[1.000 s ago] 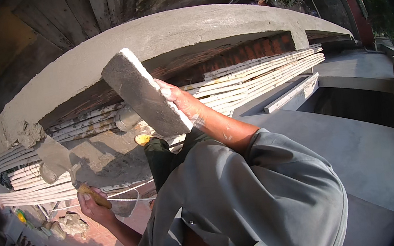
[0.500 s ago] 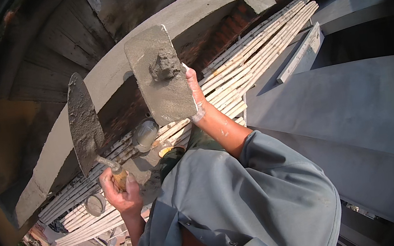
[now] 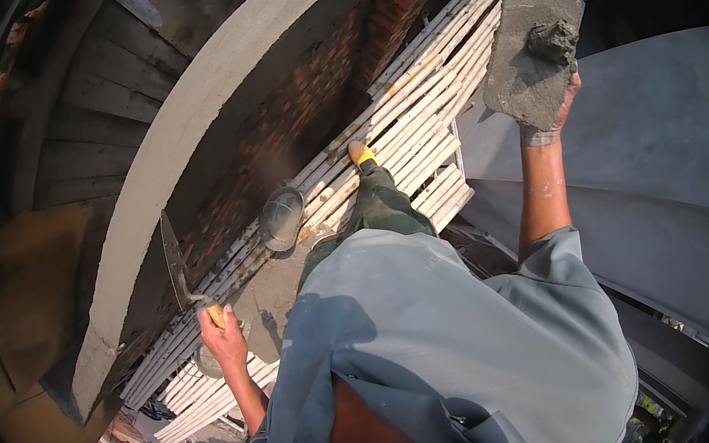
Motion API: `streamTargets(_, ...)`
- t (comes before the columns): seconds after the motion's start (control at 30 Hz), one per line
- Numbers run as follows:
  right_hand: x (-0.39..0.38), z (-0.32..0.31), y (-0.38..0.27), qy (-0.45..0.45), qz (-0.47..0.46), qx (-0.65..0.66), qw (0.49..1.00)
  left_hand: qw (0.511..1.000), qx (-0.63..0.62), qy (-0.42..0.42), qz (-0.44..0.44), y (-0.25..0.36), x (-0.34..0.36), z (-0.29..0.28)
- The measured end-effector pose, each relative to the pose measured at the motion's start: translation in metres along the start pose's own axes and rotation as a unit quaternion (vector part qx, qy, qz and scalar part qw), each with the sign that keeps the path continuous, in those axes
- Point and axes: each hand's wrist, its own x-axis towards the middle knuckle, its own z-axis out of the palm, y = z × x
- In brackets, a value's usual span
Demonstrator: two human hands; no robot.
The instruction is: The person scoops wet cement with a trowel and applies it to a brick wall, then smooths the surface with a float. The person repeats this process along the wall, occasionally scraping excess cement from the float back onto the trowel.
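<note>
Curved concrete beam (image 3: 186, 145) arcs above a brick wall (image 3: 298, 122). Bamboo scaffold platform (image 3: 412, 117) runs along the wall's foot, a metal pan (image 3: 281, 217) lying on it near mid-length. Right hand (image 3: 555, 113) raised, closed under a flat mortar board (image 3: 528, 50) with a mortar lump (image 3: 553, 39) near its far edge. Left hand (image 3: 223, 337) gripping a trowel (image 3: 175, 261), blade upright against the wall, above the platform's near edge.
</note>
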Motion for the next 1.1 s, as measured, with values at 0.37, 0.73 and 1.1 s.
streamTargets(0.37,-0.035,-0.015,-0.065,0.013,-0.045,-0.013,0.999,0.986,-0.038,-0.136,0.091,0.055,0.083,0.038)
streamTargets(0.73,0.0,-0.095,-0.081,0.041,-0.068,-0.025,0.997,0.954,-0.061,-0.2,0.216,0.133,0.058,0.082)
streamTargets(1.1,0.06,-0.243,-0.139,-0.027,-0.026,0.083,0.996,0.953,-0.067,-0.177,0.236,0.311,-0.003,0.205)
